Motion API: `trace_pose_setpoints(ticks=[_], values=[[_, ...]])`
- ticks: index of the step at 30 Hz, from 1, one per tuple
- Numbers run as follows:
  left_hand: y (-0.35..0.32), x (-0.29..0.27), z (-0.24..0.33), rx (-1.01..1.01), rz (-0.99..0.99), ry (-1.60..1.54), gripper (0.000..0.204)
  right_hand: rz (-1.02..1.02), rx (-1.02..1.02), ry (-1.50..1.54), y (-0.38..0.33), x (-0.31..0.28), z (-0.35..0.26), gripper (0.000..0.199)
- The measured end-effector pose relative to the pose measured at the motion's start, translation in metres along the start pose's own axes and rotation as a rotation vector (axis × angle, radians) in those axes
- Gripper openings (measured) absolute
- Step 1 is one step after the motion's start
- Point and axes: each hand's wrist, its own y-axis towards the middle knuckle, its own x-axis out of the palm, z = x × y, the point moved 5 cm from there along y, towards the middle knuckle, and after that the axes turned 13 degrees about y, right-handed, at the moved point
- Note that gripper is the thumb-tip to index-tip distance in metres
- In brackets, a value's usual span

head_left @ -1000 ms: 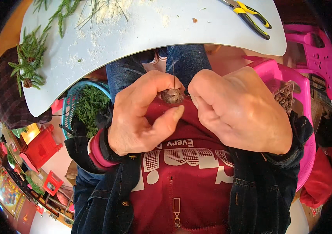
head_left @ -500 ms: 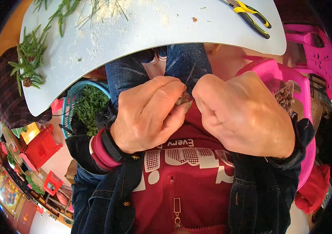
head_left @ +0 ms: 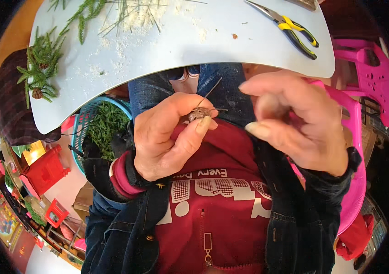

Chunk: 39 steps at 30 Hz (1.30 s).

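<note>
Between the thumb and fingers of my left hand (head_left: 165,137) a small brown pine cone (head_left: 197,115) is pinched. A thin dark wire (head_left: 212,89) sticks up from the cone, and a second short end points right from it. My right hand (head_left: 306,125) is raised to the right, apart from the cone. Its thumb and fingers are spread with nothing between them, and the fingers are partly blurred by motion.
Ahead stands a white table (head_left: 158,52) with yellow-black pliers (head_left: 295,34), loose wires and pale crumbs. A green artificial branch (head_left: 41,64) with small cones lies at its left edge. A blue basket (head_left: 79,132) of greenery sits left; pink plastic chairs (head_left: 375,84) stand right.
My right hand has let go of the wire, opened and moved up to the right. The left hand still pinches the cone, now more visible. The table view has shifted slightly down.
</note>
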Motion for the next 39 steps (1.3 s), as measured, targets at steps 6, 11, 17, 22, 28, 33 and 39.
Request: trace_pose_setpoints(ticks=[6,11,17,22,28,33,39], values=[[0.002,0.001,-0.001,0.008,0.005,-0.092,0.018,0.014,0.023,0.275,0.012,0.024,0.017,0.015],[0.005,-0.002,0.002,-0.041,-0.068,-0.115,0.018,0.143,-0.199,0.341,0.017,0.026,0.021,0.009],[0.002,0.001,0.001,-0.102,0.057,-0.145,0.018,0.212,-0.230,0.260,0.019,0.024,0.016,0.007],[0.004,-0.006,0.003,-0.022,0.076,0.054,0.019,0.254,-0.224,0.238,0.020,0.028,0.015,0.007],[0.008,-0.008,0.011,0.098,0.051,0.162,0.020,0.269,-0.263,0.208,0.019,0.028,0.015,0.007],[0.008,-0.006,0.013,0.212,0.054,0.233,0.020,0.253,-0.383,0.005,0.017,0.031,0.005,0.008],[0.008,-0.012,0.008,0.265,0.027,0.208,0.017,0.271,-0.199,0.078,0.010,0.023,0.011,0.009]])
